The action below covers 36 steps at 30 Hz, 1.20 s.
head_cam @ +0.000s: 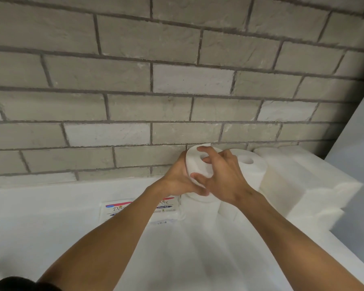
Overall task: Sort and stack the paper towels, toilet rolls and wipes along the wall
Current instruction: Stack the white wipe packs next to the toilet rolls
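I note left hand (177,178) and right hand (226,177) both curled around one toilet roll (194,164), tilted, over a standing roll (198,207) by the brick wall (135,106); wipes packs (117,210) lie just left.

Reaches forward with both bare arms; cups toilet roll (194,164) in left grip (177,179), claws its top with right grip (225,177).

Rough matt brick wall (135,80), soft matt paper roll (195,164), glossy plastic wipes pack (166,211)
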Each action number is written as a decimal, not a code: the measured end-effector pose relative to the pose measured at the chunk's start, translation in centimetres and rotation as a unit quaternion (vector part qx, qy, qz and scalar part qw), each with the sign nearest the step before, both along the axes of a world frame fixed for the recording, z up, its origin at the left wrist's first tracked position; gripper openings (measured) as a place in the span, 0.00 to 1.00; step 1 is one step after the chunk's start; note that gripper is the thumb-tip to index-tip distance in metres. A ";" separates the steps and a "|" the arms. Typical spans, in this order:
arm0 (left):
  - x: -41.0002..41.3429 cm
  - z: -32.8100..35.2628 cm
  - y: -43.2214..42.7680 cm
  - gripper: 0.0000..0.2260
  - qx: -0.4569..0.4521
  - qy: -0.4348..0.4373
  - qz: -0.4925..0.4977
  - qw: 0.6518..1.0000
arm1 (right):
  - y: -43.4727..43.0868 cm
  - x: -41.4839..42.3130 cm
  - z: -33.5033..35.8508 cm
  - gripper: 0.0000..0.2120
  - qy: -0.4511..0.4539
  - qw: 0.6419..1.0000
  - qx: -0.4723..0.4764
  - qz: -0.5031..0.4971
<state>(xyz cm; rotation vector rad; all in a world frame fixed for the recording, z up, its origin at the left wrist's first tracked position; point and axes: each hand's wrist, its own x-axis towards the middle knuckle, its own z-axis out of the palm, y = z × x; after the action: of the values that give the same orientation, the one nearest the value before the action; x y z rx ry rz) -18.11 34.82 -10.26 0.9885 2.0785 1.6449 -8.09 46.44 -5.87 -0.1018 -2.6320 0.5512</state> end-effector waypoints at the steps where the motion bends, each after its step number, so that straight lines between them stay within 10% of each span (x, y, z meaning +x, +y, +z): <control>1: -0.4 -0.1 0.0 0.45 -0.001 0.002 0.000 1.000 | 0.2 0.1 -0.2 0.34 -0.021 1.000 -0.001 0.016; 21: -0.6 -2.5 -0.2 0.40 -0.017 0.009 0.035 0.999 | 2.4 -1.2 -3.4 0.22 -0.010 0.994 0.105 0.034; 36: 2.7 -1.2 -5.2 0.42 -0.065 0.018 0.093 0.993 | -1.8 2.2 -2.3 0.17 0.065 0.995 0.002 0.075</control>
<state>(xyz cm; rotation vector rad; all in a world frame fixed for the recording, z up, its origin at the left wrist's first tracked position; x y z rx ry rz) -15.43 29.63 -11.47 0.8096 2.3289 1.5621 -5.90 44.61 -8.14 0.1313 -2.5261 0.5818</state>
